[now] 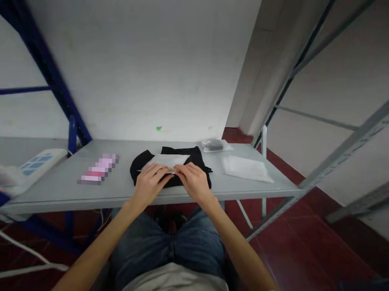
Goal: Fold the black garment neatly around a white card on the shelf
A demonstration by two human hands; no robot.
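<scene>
Bare white wall behind, metal racking either side. Grey surface at the near edge, where I sit. Black garment lies flat mid-surface, a thin clear bag over it. My left hand and right hand press the bag's near edge, fingers pinched narrow on it. Cloth looks soft and light; film looks slippery, so I'd judge an edge grip best. Spare bags lie to the right.
</scene>
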